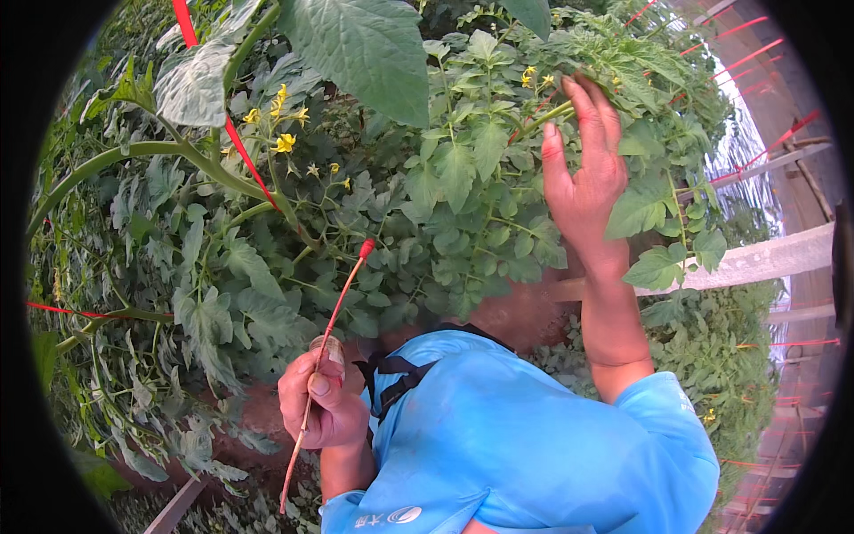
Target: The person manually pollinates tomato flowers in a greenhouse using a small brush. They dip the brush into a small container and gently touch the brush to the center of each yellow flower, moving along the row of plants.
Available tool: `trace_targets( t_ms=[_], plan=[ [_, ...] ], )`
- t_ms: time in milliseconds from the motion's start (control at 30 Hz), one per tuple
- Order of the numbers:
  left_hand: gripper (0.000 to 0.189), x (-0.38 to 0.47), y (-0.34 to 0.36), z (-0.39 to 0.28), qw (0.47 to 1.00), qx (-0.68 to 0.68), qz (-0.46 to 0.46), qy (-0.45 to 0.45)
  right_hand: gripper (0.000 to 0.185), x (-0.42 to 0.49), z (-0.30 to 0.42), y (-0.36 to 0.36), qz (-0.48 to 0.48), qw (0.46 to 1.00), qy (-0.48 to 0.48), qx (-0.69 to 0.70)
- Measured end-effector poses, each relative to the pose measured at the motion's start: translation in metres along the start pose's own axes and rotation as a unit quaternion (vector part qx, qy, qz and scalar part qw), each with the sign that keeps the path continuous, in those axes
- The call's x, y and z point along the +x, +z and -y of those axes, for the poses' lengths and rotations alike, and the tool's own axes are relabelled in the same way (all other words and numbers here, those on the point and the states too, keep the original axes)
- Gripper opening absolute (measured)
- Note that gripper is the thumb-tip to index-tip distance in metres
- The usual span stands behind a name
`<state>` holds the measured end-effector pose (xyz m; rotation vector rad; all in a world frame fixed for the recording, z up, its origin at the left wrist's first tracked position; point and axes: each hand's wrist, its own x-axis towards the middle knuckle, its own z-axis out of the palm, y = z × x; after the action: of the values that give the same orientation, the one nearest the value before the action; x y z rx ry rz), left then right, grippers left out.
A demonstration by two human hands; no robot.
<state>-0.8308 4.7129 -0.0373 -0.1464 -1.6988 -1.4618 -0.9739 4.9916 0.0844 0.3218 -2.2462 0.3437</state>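
My left hand (323,400) holds a thin stick (340,304) with a red, coated tip, together with a small glass jar (328,354) with something red inside. The tip points up towards tomato stems, below a cluster of yellow tomato flowers (283,142). My right hand (587,153) is raised among the foliage at the upper right, its thumb apart from its fingers. A green tomato stem (550,115) reaches between thumb and fingers, which touch the plant; the fingertips are partly hidden by a leaf. Small yellow flowers (527,77) are just left of these fingertips.
A thick tomato stem (200,160) arches across the upper left, beside a red string (245,153). A large leaf (363,53) hangs near the camera. At right, a pale beam (747,260) runs behind my right arm. More plants and red strings stand beyond it.
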Motion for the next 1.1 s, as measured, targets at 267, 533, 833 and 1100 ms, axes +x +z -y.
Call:
trace_targets(
  t_ms=[267,533,833,1100],
  plan=[
    [0.021,0.007,-0.001,0.015,0.998,-0.043,0.049,0.008,0.058,-0.005,-0.038,-0.034,-0.04,0.993,0.107,-0.013],
    [0.022,0.007,-0.014,0.021,0.988,-0.076,0.135,-0.015,0.049,-0.012,-0.054,-0.055,-0.107,0.956,0.206,0.177],
    [0.021,-0.008,0.022,-0.009,0.976,-0.122,0.182,0.008,0.039,0.0,-0.063,-0.099,-0.164,0.773,0.356,0.499],
    [0.019,-0.065,0.089,-0.061,0.968,-0.123,0.216,0.033,0.042,-0.016,-0.101,-0.126,-0.01,0.753,0.32,0.575]
  ],
)
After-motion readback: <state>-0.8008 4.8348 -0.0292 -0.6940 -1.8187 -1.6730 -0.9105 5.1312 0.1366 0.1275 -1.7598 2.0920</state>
